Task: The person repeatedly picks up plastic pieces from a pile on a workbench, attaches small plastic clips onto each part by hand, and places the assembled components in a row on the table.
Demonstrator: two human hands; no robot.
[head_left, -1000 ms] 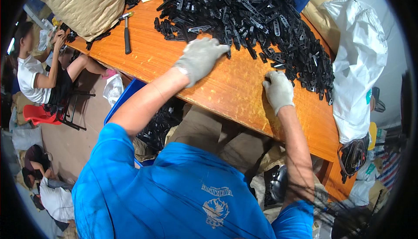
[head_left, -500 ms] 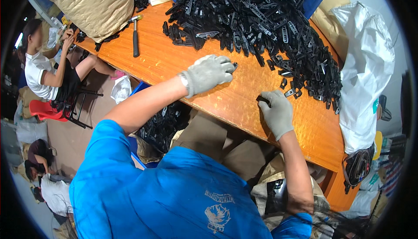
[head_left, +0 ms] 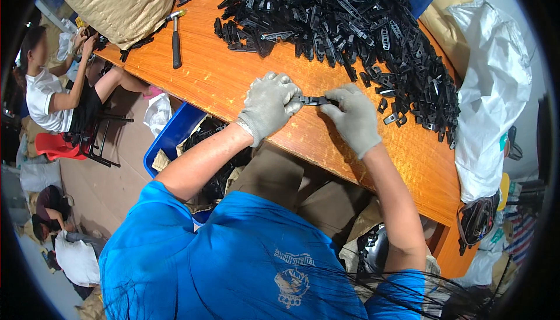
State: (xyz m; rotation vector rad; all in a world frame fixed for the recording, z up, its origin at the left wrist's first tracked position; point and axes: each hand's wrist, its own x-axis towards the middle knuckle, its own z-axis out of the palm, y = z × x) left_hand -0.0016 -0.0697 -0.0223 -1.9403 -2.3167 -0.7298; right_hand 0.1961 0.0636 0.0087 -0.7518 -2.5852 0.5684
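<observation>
A small black plastic clip-like part [head_left: 314, 100] spans the gap between my two gloved hands, just above the wooden table. My left hand [head_left: 270, 107], in a grey glove, pinches its left end. Its right end sits between the thumb and fingers of my right hand [head_left: 353, 116], also gloved in grey. The fingertips cover both ends of the part. Beyond my hands lies a big heap of black plastic parts [head_left: 326, 19], with several loose pieces [head_left: 394, 116] close to my right hand.
A hammer [head_left: 176, 43] lies left on the table [head_left: 216, 81], beside a large tan sack [head_left: 116, 5]. A white sack [head_left: 490, 86] stands at the right edge. Below the table's left edge is a blue bin [head_left: 172, 136]. A seated person [head_left: 49, 95] works at far left.
My hands have come together, the right one moving up and left. A black part now bridges them, where before the left hand held a small dark piece alone.
</observation>
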